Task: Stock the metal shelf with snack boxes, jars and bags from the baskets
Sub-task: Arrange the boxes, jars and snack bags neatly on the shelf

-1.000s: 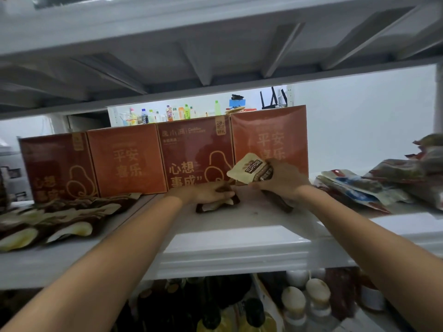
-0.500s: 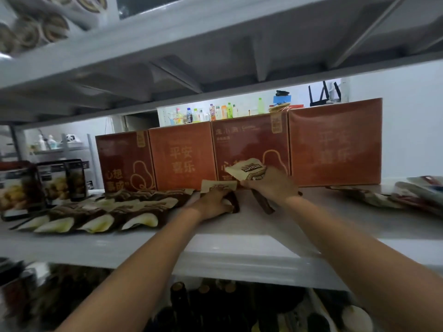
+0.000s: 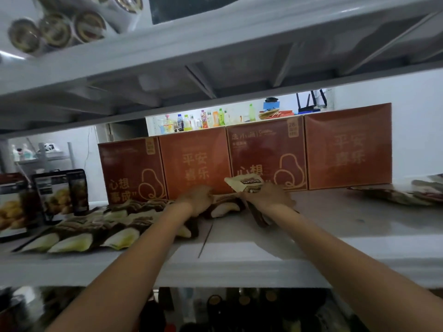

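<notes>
Nearest, at six o'clock under the shelf lip, dark bottles [image 3: 239,305] crowd the lower tier. On the metal shelf [image 3: 335,224] a row of snack bags [image 3: 96,233] lies fanned out towards nine o'clock. Further in, near twelve, the left hand [image 3: 197,198] rests on the last bag [image 3: 225,207] of that row; whether its fingers pinch it I cannot tell. Just beside, at one o'clock, the right hand [image 3: 267,196] has its fingers clamped on a pale snack bag [image 3: 244,184], held tilted up in front of the red boxes [image 3: 266,154] at the back. Laying out bags seems to be the step in hand. Next, I'd judge, this one needs lowering flat, overlapping its neighbour.
</notes>
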